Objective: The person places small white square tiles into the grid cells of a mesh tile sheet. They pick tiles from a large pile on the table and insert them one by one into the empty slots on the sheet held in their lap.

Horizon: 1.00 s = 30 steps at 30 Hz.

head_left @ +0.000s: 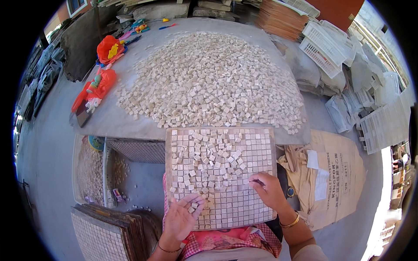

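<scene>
Fingers of the left hand [179,221] curl loosely, palm up, under a few stone cubes [191,209]; those of the right hand [271,191] bend over the gridded board [169,152], any pinch unclear. Most visible cells look filled, with loose cubes [216,164] on top apparently unplaced. Near-square, without clear long axis, the board lies beneath both hands, its near edge running left to right.

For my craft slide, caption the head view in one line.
Left hand cupping small pale tiles over a gridded tray, right hand at its right side, a tile heap beyond.
</scene>
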Each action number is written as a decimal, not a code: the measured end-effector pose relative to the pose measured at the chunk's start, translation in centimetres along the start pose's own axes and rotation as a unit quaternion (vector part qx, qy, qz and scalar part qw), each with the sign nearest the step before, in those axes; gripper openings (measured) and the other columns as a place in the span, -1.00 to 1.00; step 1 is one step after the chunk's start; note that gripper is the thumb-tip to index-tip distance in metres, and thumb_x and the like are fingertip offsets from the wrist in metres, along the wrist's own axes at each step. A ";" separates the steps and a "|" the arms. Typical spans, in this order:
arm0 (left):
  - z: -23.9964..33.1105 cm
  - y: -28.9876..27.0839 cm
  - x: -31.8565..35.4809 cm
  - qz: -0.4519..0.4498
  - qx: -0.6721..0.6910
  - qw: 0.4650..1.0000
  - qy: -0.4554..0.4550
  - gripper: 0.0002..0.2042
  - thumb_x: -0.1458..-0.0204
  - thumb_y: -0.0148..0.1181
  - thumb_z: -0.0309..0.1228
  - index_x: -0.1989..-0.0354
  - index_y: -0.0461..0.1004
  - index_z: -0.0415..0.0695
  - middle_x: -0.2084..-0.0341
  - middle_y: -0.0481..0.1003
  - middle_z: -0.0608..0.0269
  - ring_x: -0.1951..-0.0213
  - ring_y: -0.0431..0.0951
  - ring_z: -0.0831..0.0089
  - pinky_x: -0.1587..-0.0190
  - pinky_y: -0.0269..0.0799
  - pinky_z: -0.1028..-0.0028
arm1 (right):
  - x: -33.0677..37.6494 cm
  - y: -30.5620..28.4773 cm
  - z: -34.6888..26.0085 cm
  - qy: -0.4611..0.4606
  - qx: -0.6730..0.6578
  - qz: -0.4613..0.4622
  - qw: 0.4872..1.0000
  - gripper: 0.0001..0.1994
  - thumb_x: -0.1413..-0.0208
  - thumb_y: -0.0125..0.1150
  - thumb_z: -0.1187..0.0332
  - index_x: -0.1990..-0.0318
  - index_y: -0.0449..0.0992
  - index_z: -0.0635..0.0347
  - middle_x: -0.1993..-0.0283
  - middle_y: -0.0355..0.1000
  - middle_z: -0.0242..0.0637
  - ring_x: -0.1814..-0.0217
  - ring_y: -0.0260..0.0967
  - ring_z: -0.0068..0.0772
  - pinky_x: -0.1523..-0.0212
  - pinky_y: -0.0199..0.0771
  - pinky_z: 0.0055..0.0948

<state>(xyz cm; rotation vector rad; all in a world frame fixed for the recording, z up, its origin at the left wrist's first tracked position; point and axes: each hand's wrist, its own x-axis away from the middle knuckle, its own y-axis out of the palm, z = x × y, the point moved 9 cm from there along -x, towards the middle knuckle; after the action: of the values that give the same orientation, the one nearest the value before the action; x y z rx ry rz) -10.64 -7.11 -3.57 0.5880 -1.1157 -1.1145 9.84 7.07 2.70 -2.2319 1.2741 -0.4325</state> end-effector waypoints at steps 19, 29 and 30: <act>0.1 -0.8 -0.7 0.061 -0.050 0.997 -0.002 -0.52 -0.23 -0.16 -0.10 -0.01 0.31 -0.35 0.15 0.40 0.06 0.11 0.42 0.28 0.00 0.37 0.36 | -0.6 3.5 -0.8 -0.135 0.169 -0.105 0.971 -0.94 -0.01 0.12 0.39 0.38 0.48 0.14 0.42 0.38 -0.23 0.35 0.38 -0.13 0.33 0.42 -0.24; -2.5 0.5 -0.5 0.018 -0.130 0.987 -0.095 -0.87 -0.10 -0.08 -0.62 0.26 0.43 -0.26 0.43 0.46 0.23 0.48 0.42 0.57 0.45 0.32 0.60 | -0.9 0.7 -1.4 -0.118 0.145 -0.011 0.982 -0.87 0.09 0.27 0.44 0.33 0.51 0.17 0.35 0.43 -0.27 0.28 0.42 -0.21 0.30 0.45 -0.36; -3.0 1.2 -0.5 0.013 -0.126 0.987 -0.104 -0.88 -0.10 -0.08 -0.63 0.29 0.42 -0.25 0.43 0.45 0.24 0.48 0.39 0.57 0.46 0.29 0.60 | -0.8 1.3 -1.7 -0.132 0.156 -0.011 0.979 -0.86 0.10 0.28 0.44 0.34 0.50 0.17 0.34 0.42 -0.28 0.28 0.41 -0.21 0.31 0.45 -0.35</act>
<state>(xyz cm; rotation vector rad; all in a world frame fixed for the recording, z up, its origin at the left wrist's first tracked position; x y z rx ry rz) -7.39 -6.63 -3.94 0.2630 -1.1329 -1.2922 7.65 6.78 3.33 -1.9647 0.9710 -0.3077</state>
